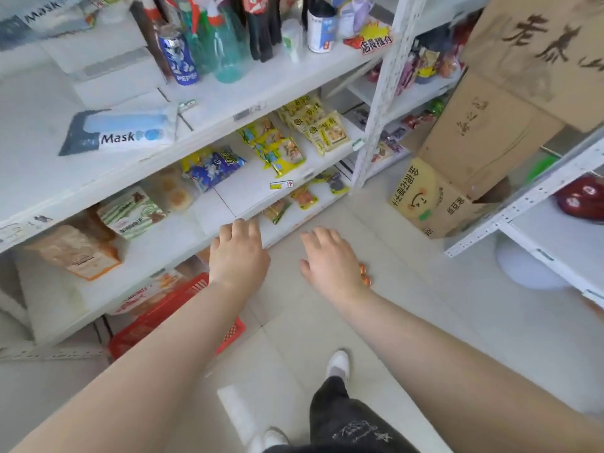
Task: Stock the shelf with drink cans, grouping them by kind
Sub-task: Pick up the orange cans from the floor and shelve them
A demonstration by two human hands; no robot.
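White metal shelving (225, 107) filled the left of the view in several tiers, and one blue Pepsi can (179, 58) stood upright on the upper tier, at the left end of a row of bottles and just beside a clear teal bottle (227, 47). That was the only drink can I could count. Two packs marked Mask were in sight, one lying flat near the front of that tier (124, 132) and one at the top left corner (42, 14). Yellow snack bags (313, 122) lay in several overlapping piles one tier down, next to one blue bag (212, 165); their exact number could not be told. One red plastic basket (170, 313) sat on the floor under the lowest tier, partly hidden by the left forearm.

Both arms were stretched forward and down, palms facing the floor. The left hand (240, 253) hovered at the front edge of a lower tier, fingers loosely curled and slightly apart, holding nothing. The right hand (330, 259) hung over the floor, well apart from the shelf, fingers relaxed and a little spread, also empty; small orange items (365, 274) showed just behind it, too blurred to name.

Pale floor tiles (425, 289) ran between the shelving and a second white rack (536, 204) on the right, where three cardboard boxes (483, 132) were stacked. One leg in dark trousers (343, 416) and white shoes showed below.
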